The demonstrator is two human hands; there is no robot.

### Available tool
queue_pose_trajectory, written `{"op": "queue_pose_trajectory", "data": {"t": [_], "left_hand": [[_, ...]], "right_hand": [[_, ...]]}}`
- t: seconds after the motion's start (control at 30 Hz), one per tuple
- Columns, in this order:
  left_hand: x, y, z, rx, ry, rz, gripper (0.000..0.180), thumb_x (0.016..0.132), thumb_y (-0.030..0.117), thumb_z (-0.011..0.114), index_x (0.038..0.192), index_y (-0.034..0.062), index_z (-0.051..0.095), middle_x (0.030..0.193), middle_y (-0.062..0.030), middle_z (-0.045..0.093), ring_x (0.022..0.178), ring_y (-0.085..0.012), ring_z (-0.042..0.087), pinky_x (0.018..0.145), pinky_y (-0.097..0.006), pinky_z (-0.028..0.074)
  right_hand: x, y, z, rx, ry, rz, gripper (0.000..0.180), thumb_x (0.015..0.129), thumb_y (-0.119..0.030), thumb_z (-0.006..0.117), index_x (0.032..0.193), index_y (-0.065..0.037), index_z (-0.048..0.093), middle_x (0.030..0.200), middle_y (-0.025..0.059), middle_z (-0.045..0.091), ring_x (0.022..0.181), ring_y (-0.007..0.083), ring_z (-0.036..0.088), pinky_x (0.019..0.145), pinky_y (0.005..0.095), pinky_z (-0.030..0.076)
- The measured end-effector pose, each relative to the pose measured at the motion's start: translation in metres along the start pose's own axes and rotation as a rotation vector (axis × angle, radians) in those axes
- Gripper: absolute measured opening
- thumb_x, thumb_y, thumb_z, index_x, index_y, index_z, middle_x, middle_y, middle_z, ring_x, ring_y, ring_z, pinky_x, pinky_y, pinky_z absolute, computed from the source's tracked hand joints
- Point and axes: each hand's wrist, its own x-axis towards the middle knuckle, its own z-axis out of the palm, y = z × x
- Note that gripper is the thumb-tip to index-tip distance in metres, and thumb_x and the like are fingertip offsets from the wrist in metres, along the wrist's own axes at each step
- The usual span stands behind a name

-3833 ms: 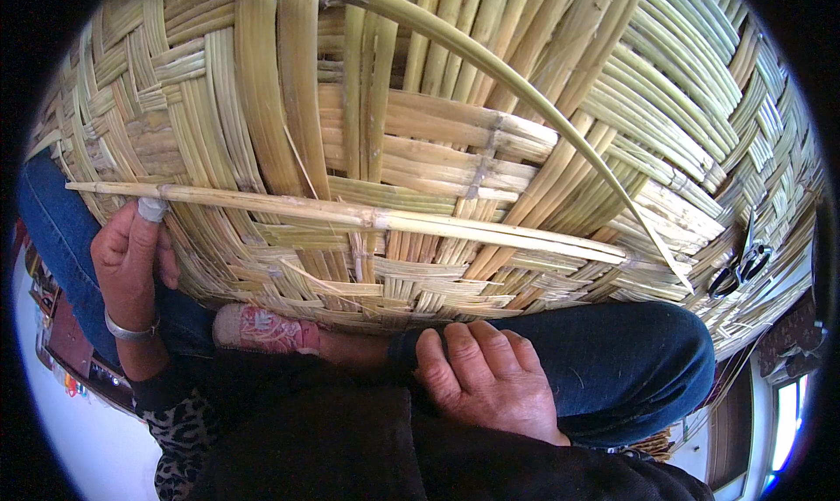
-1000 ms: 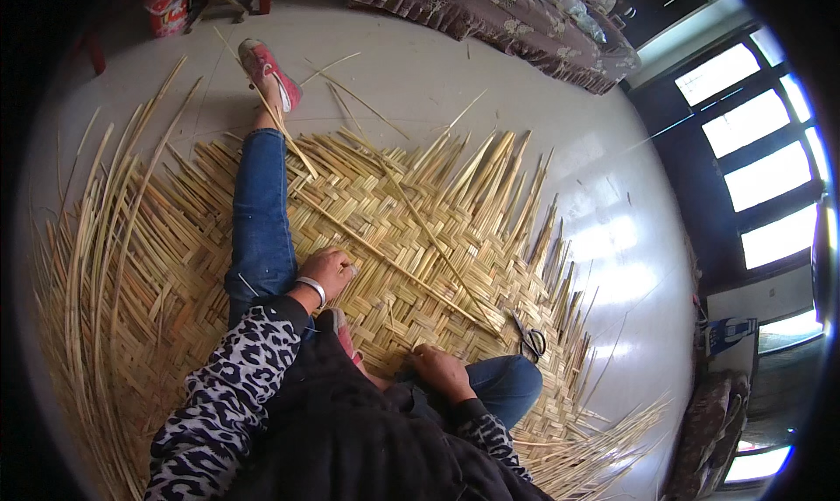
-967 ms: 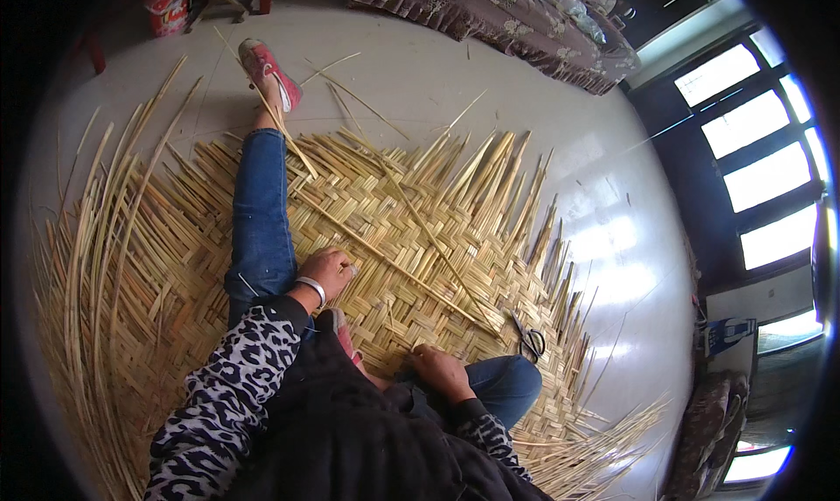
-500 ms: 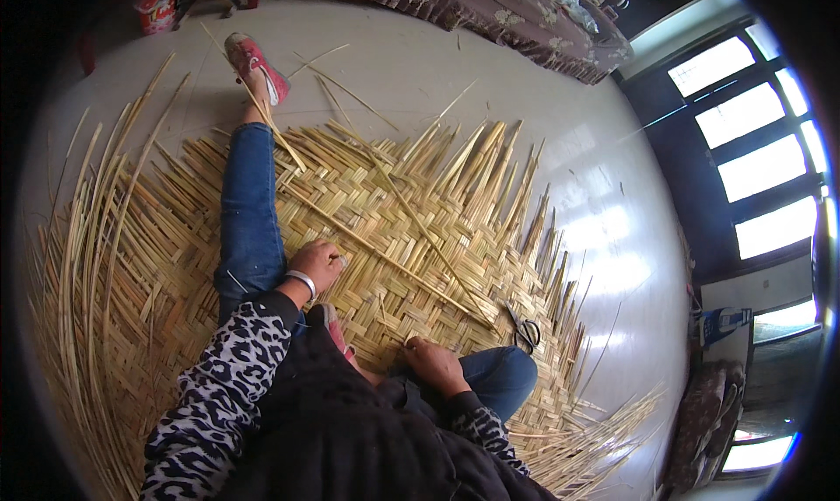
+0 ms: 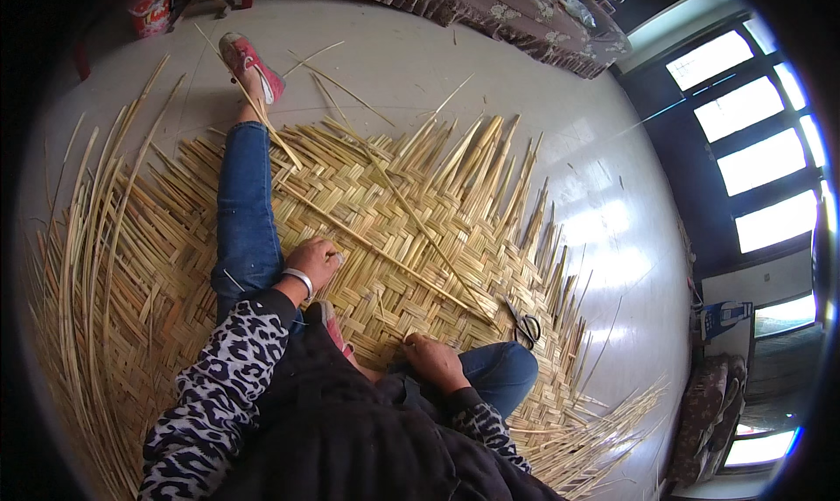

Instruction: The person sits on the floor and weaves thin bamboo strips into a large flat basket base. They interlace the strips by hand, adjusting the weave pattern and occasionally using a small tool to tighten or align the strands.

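Under left hand: bamboo mat.

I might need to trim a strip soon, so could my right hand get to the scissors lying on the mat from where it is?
Probably yes. The right hand rests on the woven mat by the bent knee, and the scissors lie on the mat just beyond it, with only flat weave between them.

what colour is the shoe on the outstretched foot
Pinkish-red canvas shoe with a white sole, seen in the head view.
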Motion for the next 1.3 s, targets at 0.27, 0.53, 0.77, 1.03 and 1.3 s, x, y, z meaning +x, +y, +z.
{"op": "queue_pose_trajectory", "data": {"t": [0.27, 0.53, 0.77, 1.03, 1.3], "left_hand": [[-0.001, 0.001, 0.000, -0.002, -0.006, 0.003, 0.023, 0.090, 0.030, 0.072, 0.096, 0.0081, 0.073, 0.106, -0.0157, 0.072, 0.101, -0.0388, 0.068, 0.089, -0.048, 0.055], [-0.001, -0.003, -0.001, 0.000, -0.003, 0.024, 0.022, 0.090, 0.029, 0.072, 0.095, 0.0074, 0.073, 0.105, -0.0158, 0.071, 0.101, -0.0389, 0.067, 0.089, -0.048, 0.055], [0.000, -0.003, 0.001, -0.022, 0.022, 0.039, 0.023, 0.089, 0.027, 0.071, 0.092, 0.0036, 0.071, 0.098, -0.0175, 0.071, 0.096, -0.0390, 0.068, 0.084, -0.048, 0.054], [-0.001, -0.003, 0.000, -0.016, 0.015, 0.034, 0.023, 0.089, 0.027, 0.071, 0.091, 0.0044, 0.071, 0.100, -0.0176, 0.071, 0.096, -0.0395, 0.067, 0.084, -0.049, 0.054], [-0.001, -0.005, -0.001, 0.003, -0.002, 0.034, 0.022, 0.090, 0.027, 0.071, 0.091, 0.0052, 0.071, 0.099, -0.0165, 0.071, 0.096, -0.0390, 0.068, 0.086, -0.049, 0.055]], "right_hand": [[-0.002, -0.002, -0.003, 0.008, -0.002, 0.014, 0.031, 0.102, -0.036, 0.057, 0.114, -0.009, 0.065, 0.102, 0.0211, 0.075, 0.095, 0.0426, 0.073, 0.081, 0.0544, 0.057], [0.001, 0.001, 0.002, 0.010, -0.026, 0.035, 0.033, 0.103, -0.040, 0.055, 0.115, -0.011, 0.067, 0.105, 0.0213, 0.075, 0.098, 0.0433, 0.072, 0.083, 0.0546, 0.057], [0.005, 0.008, 0.010, 0.000, -0.034, 0.045, 0.035, 0.104, -0.041, 0.054, 0.111, -0.009, 0.065, 0.101, 0.0225, 0.075, 0.096, 0.0446, 0.073, 0.081, 0.0561, 0.058], [0.005, 0.005, 0.006, 0.022, -0.060, 0.079, 0.036, 0.105, -0.042, 0.052, 0.116, -0.012, 0.069, 0.109, 0.0202, 0.075, 0.100, 0.0425, 0.073, 0.085, 0.0539, 0.057], [0.003, 0.003, 0.004, 0.035, -0.046, 0.076, 0.037, 0.105, -0.043, 0.052, 0.117, -0.013, 0.070, 0.109, 0.0192, 0.076, 0.100, 0.0422, 0.072, 0.086, 0.0534, 0.057]]}}
